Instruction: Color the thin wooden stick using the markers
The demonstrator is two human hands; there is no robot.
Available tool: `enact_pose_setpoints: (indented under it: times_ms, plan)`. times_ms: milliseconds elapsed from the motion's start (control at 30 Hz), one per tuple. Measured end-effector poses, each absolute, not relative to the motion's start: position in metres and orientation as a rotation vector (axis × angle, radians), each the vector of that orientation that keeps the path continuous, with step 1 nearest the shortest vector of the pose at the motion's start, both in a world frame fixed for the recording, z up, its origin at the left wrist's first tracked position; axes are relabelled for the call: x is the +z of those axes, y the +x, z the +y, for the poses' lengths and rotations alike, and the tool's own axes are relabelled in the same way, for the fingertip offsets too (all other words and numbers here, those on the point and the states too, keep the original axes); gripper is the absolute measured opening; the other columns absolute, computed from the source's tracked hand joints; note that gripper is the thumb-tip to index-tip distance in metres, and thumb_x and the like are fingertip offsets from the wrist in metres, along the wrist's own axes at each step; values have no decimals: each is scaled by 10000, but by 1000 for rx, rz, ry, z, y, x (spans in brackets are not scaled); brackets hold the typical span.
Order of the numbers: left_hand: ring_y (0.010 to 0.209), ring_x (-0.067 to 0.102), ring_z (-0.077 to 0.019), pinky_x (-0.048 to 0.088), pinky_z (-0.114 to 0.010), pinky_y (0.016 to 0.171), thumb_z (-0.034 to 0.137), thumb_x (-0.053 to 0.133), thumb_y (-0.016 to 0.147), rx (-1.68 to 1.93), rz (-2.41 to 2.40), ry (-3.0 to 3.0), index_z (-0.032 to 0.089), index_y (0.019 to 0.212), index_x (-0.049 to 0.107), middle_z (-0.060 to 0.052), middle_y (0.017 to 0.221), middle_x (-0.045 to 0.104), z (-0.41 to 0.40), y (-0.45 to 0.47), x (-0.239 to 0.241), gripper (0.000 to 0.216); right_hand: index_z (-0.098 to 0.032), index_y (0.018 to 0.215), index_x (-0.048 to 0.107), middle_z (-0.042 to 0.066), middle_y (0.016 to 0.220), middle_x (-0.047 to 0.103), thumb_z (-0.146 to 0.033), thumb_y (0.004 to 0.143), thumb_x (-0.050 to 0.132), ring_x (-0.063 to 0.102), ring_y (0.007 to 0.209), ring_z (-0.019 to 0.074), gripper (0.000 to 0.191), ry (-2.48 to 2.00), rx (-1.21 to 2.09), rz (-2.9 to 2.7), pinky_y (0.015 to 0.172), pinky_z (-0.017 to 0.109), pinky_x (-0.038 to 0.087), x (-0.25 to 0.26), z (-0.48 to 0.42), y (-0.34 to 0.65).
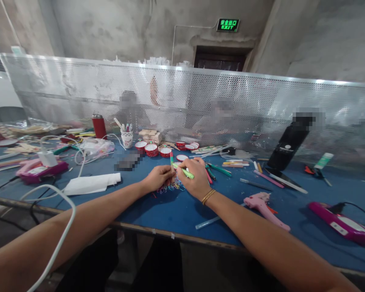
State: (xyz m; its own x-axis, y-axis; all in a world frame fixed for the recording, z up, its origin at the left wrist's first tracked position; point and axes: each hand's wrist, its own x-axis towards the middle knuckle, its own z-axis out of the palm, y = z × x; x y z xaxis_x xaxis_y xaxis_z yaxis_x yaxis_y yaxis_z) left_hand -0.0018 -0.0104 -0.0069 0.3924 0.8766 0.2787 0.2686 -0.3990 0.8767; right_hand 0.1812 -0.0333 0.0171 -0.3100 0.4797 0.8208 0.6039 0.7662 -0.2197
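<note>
Wall (109, 32): gray and rough, with a bright green exit sign (228, 25) up high.
Screen: a shiny metal screen (170, 91) full of little holes runs along the back of the desk (134, 215). People can be seen dimly behind it.
Desk top: blue, with lots of craft things on it.
Left hand (158, 178): its grip is pinched around a small stick (171, 159).
Stick: it stands up between the two hands. Its top is red, and just below that it is green.
Right hand (194, 176): its grip is closed around a light green marker (187, 173). A gold bracelet (208, 196) goes around the wrist.
Marker: it leans, and one end is right by the stick. I can't tell if they touch.
Under the hands: a little heap of colored strings (176, 186) on the desk.
Behind the hands: red and white round things (152, 150), a white cup (127, 140) full of pens, and a red bottle (99, 126).
Left side: white paper (93, 183) lies flat, and a purple box (42, 172) sits farther out.
Right side: a pink glue gun (266, 209) lies near the arm, with another purple box (342, 223) past it.
</note>
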Motion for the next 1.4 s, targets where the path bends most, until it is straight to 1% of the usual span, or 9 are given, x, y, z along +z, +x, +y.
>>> enact_pose_setpoints:
  times_ms: [333,533,867,1133,1400]
  plan:
    - [473,490,-91,345,-202,438,558,548,847,990,994,1892,149,715,554,26,566,554,-11,-2,-7,429,-228,798,575,-23,756,659,-265,889,534,585,778,160,107,-825,-164,-1981,938,354,302,17,-33,181]
    - [469,491,-92,350,-206,445,538,580,832,1006,984,1858,150,703,552,25,557,560,-12,-1,-6,410,-228,797,573,-21,754,660,-272,893,527,591,780,162,115,-828,-164,-1960,945,355,300,17,-33,181]
    - [461,476,-85,341,-199,433,528,581,840,1004,982,1861,149,705,555,30,549,556,-12,-1,-4,403,-227,797,569,-26,766,662,-261,889,538,586,786,159,104,-830,-172,-1959,965,360,284,16,-33,181]
    - [474,498,-94,355,-205,439,547,563,844,1010,982,1867,148,714,557,19,573,567,-11,-1,-7,420,-227,780,565,-32,727,644,-257,886,538,581,764,158,113,-852,-183,-1937,963,360,281,18,-34,181]
    - [467,487,-96,346,-206,429,556,573,828,1017,1008,1869,153,707,552,23,557,553,-11,-1,-5,421,-228,794,570,-27,747,658,-261,885,538,581,774,160,102,-854,-186,-1949,961,360,284,17,-33,180]
